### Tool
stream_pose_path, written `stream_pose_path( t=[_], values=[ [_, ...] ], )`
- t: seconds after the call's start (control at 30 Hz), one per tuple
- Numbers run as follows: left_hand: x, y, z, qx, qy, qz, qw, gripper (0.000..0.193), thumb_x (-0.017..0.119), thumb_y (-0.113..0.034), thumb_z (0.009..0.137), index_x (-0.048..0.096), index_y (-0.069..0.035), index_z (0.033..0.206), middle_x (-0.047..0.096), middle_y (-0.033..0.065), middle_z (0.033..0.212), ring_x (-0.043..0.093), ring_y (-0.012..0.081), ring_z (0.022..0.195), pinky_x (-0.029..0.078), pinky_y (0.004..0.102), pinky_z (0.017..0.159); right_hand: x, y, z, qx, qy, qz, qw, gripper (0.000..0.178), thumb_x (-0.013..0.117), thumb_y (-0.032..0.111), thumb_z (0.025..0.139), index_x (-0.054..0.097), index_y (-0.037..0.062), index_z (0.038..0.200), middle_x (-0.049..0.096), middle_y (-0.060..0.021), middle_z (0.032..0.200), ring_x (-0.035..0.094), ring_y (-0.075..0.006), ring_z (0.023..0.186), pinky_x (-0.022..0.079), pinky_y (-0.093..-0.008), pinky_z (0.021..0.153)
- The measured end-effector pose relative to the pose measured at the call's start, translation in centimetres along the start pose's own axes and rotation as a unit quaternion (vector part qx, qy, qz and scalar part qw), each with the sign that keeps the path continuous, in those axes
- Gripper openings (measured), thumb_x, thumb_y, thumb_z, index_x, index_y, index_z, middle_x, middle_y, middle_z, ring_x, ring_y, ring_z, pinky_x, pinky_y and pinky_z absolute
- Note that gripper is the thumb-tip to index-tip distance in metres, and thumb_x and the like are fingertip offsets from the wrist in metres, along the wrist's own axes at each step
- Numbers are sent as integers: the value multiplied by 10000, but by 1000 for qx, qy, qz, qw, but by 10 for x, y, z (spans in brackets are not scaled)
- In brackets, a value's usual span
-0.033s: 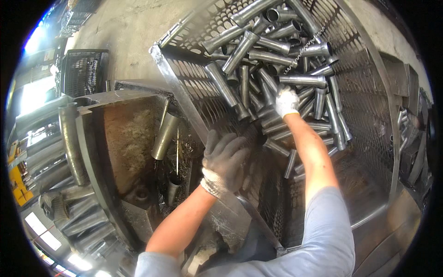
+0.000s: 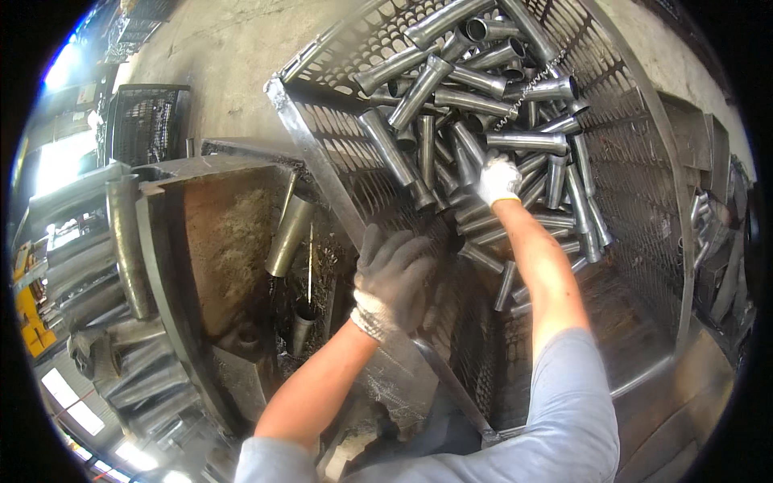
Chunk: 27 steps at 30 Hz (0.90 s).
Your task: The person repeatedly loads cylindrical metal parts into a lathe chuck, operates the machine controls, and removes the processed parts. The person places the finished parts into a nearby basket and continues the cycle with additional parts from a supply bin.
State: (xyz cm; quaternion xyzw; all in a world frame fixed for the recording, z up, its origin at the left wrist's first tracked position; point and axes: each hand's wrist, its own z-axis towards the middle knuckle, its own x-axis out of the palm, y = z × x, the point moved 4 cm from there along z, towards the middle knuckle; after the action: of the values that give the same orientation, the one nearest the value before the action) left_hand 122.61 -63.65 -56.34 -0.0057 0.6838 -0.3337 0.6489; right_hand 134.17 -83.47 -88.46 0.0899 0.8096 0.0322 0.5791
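Note:
My right hand (image 2: 499,179), in a white glove, reaches into the pile of metal tubes with flared ends (image 2: 475,98). Its fingers are curled closed; whatever they hold is hidden. Just above the fingertips lies a shiny tube (image 2: 527,142), and a tapering tube (image 2: 465,164) touches or nearly touches the glove's left side. My left hand (image 2: 392,278), in a greyed glove, is closed over the near-left rim (image 2: 322,173) of the mesh metal basket. Its fingers bend over the rim, and part of them is dark and hard to make out.
A coiled metal shaving (image 2: 523,97) lies across the tubes. Left of the basket stands a rusty metal trough (image 2: 221,249), with an upright tube (image 2: 290,237) and shavings inside. Larger tubes (image 2: 129,249) are stacked further left. More metal parts (image 2: 699,225) lie beyond the basket's right wall.

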Motion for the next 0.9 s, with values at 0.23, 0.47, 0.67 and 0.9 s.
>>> stream_pose_path(
  t=[0.23,0.47,0.67,0.9],
  values=[
    [1,4,-7,44,-46,3,998,347,645,-24,677,712,-65,1015,720,152,1194,651,394,1210,349,674,1182,-74,-27,-58,179,295,412,843,519,828,477,816,825,18,1058,801,-130,927,746,-238,826,595,-413,788],
    [-42,-53,-36,-94,-98,-196,971,345,728,-185,879,679,-38,1187,666,193,1279,633,414,1215,479,529,1111,-241,-35,-303,18,260,788,558,560,728,-5,841,576,-122,1366,733,-99,1016,680,-103,748,563,-225,634],
    [-92,-160,-249,-503,-44,-789,350,531,669,-403,1046,582,-21,1405,687,108,1264,651,230,1128,510,403,1048,-330,76,-493,-66,261,554,788,827,734,36,642,548,-25,1445,709,-113,1172,688,-212,984,593,-340,865],
    [-213,-198,-589,-428,-227,-633,603,546,813,-161,883,577,-17,1353,683,104,1180,674,213,1096,547,408,995,-318,227,-735,-173,465,481,723,676,891,103,670,614,16,1281,710,-77,996,702,-185,864,587,-337,760]
  ],
)
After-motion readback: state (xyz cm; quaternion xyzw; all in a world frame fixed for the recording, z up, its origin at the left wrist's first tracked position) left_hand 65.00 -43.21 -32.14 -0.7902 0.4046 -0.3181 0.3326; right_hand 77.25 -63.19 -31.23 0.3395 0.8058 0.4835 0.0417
